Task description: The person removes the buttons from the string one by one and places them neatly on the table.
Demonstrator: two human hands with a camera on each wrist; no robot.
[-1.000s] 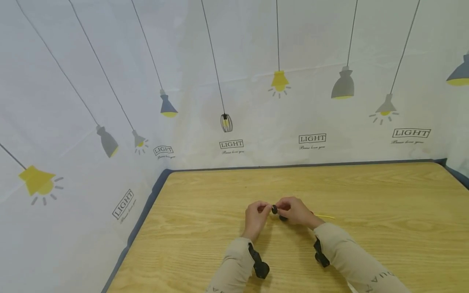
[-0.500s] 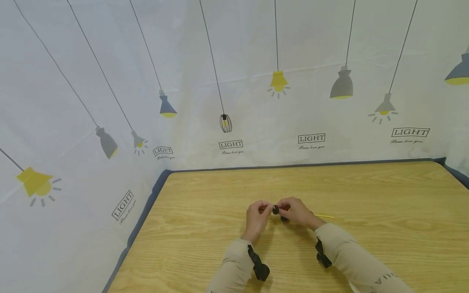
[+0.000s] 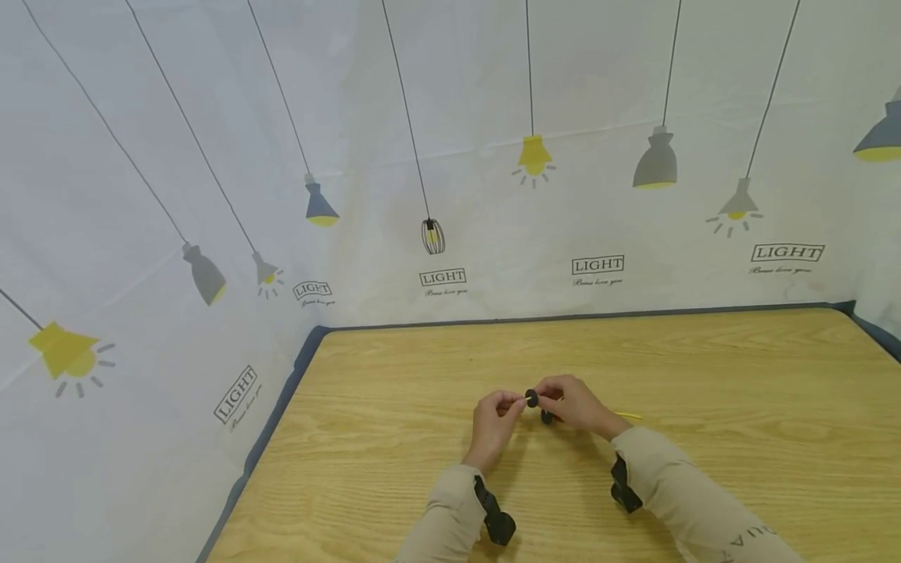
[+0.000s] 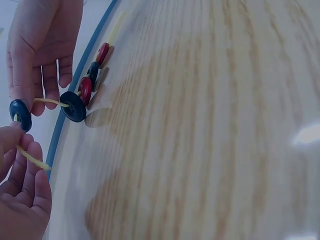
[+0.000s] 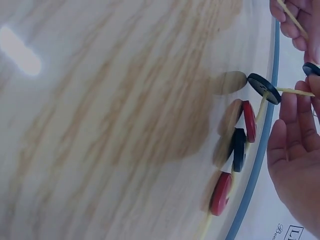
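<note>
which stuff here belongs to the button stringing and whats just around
Part of the job:
- yellow string
- held dark button
- threaded red buttons
- threaded dark buttons
- left hand
- right hand

Just around:
- wooden table
- lamp-print backdrop
- black wrist devices

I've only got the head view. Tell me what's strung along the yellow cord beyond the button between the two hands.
Observer: Four buttons. Counting outward from the hands: near dark button, near red button, far dark button, far red button.

Operator: Now report where the cord's loose end is, past the button being held.

Observer: In the left wrist view, the yellow cord comes out of the held button and its loose end shows in front of the left hand.

Operator: Describe what lies between the right hand and the next button.

Observer: A bare stretch of cord, running from the right hand to the near dark button.
</note>
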